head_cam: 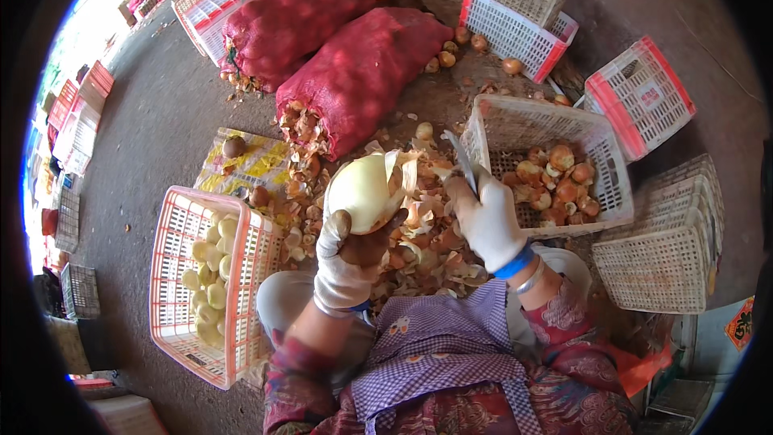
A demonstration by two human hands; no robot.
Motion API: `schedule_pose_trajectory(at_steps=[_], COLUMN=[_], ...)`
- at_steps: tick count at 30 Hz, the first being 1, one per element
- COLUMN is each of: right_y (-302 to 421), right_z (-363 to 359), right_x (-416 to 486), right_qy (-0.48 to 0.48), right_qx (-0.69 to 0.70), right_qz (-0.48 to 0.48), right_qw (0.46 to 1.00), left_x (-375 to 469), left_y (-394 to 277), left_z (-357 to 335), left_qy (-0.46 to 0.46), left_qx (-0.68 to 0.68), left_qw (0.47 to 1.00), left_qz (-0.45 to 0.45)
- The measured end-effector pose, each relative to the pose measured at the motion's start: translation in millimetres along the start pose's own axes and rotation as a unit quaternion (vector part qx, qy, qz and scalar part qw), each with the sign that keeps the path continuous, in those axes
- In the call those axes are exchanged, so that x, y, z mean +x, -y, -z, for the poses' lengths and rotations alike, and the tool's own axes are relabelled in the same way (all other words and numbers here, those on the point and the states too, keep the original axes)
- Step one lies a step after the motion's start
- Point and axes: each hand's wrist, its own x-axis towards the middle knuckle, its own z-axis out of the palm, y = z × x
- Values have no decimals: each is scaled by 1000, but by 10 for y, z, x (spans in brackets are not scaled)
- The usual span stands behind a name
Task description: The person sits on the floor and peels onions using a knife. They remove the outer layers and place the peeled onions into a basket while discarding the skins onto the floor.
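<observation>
In a stained white glove, my left hand (pixel 353 248) grips a large, mostly peeled onion (pixel 361 193). Strips of loose skin (pixel 410 172) hang from the onion's right side. My right hand (pixel 489 211), gloved too and with a blue band at the wrist, holds a small knife (pixel 462 160), its blade pointing up and away from the onion. Below both hands spreads a heap of onion skins (pixel 429 260). Peeled onions (pixel 211 278) lie in a white and pink plastic crate (pixel 238 314) on the left. Unpeeled onions (pixel 561 181) sit in a dirty white crate (pixel 552 118) on the right.
Two red mesh sacks of onions (pixel 368 78) (pixel 302 15) lie ahead, one spilling skins. Loose onions (pixel 512 66) rest near a red-and-white crate (pixel 519 30). Stacked crates (pixel 658 248) stand close on my right. A printed yellow sack (pixel 241 160) lies flat beyond the left crate.
</observation>
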Motion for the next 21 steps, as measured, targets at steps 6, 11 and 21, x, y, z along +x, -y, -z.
schedule_pose_trajectory(at_steps=[6, 11, 21], right_y=[154, 102, 107], right_z=[-242, -370, -505], right_x=[-431, -440, -324], right_qy=[-33, -10, -34], right_qx=[-177, -272, -311], right_qz=[249, 237, 183], right_qw=[951, 933, 932], left_x=[37, 75, 58], left_y=[56, 83, 77], left_z=[-66, -136, -271], left_qy=[-40, -67, -73], left_qx=[45, 56, 120], left_qw=[997, 991, 980], left_qz=[-53, -99, -138])
